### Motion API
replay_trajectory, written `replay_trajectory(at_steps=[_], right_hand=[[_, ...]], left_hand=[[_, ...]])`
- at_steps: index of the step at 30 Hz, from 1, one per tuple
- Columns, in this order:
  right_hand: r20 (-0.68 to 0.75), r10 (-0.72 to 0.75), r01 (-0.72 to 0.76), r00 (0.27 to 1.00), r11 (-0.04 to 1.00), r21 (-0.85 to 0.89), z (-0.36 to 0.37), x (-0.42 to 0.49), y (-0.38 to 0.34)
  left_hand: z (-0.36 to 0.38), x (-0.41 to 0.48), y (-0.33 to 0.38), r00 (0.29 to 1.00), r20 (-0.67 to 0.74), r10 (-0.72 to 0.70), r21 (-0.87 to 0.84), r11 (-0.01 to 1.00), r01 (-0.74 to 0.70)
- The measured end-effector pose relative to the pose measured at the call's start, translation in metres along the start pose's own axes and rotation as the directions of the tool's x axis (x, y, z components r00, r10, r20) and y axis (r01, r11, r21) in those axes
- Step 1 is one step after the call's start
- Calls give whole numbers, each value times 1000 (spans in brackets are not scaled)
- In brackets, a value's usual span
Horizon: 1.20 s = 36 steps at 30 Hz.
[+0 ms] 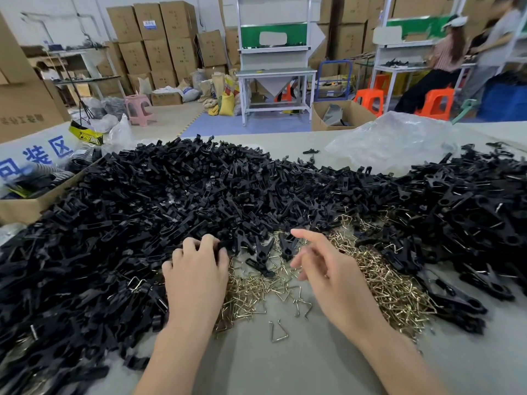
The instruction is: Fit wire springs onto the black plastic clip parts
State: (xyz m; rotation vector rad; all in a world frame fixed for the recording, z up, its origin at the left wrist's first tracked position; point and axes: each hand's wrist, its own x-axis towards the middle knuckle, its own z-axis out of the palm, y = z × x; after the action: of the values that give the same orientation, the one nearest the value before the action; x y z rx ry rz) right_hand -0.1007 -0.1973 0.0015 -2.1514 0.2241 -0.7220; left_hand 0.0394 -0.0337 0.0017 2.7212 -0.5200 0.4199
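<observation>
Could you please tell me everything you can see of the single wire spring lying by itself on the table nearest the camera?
The single wire spring is thin silvery-grey metal wire bent into a narrow open triangle, its two hooked ends pointing away from the camera. It lies flat on the bare grey table, just clear of the brassy heap of springs, between the forearms. Neither the left hand nor the right hand touches it.

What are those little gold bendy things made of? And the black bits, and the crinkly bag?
The wire springs look like thin metal wire, brassy and glinting. The black clip parts look like moulded plastic, mostly matte. The bag seems thin clear plastic film, wrinkled and see-through.
</observation>
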Motion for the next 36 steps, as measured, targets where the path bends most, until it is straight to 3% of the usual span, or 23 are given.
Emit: replay_trajectory(at_steps=[6, 9, 11, 14, 17, 19, 21, 25, 29, 34, 36], right_hand=[[6, 14, -15, 1000, 999, 33, 1, 0, -3], [15, 50, -52, 999, 992, 116, 3, 0, -2], [79, 85, -100, 993, 971, 219, 5, 0, -2], [139, 28, -56, 990, 978, 202, 9, -1, -6], [108, 46, -61, 993, 988, 139, 10, 0, -6], [68, 106, -119, 992, 967, 225, 9, 3, -5], [59, 172, -181, 983, 883, 433, 8, 8, -5], [106, 259, -265, 960, 721, 640, 3, 11, -4], [174, 327, -346, 929, 596, 725, 4, 12, 1], [219, 302, -356, 928, 539, 763, 4, 11, -1], [238, 299, -368, 924, 529, 765, 3, 12, -1]], left_hand=[[-9, 1, 6, 993, -108, -39, -309, 951, 4], [-17, -1, 10, 991, -135, -17, -546, 835, -60], [-22, -7, 19, 992, -94, 83, -655, 745, -125], [-18, -23, 38, 959, -1, 282, -703, 683, -201], [-11, -34, 44, 912, 52, 406, -684, 680, -264], [-9, -34, 44, 900, 26, 436, -678, 669, -305], [-10, -33, 44, 903, 0, 429, -710, 637, -302], [-9, -29, 47, 933, 87, 349, -777, 610, -155], [-12, -25, 51, 946, 131, 297, -891, 454, -20], [-13, -24, 52, 926, 222, 304, -954, 266, 142], [-9, -22, 49, 920, 251, 300, -954, 236, 184]])
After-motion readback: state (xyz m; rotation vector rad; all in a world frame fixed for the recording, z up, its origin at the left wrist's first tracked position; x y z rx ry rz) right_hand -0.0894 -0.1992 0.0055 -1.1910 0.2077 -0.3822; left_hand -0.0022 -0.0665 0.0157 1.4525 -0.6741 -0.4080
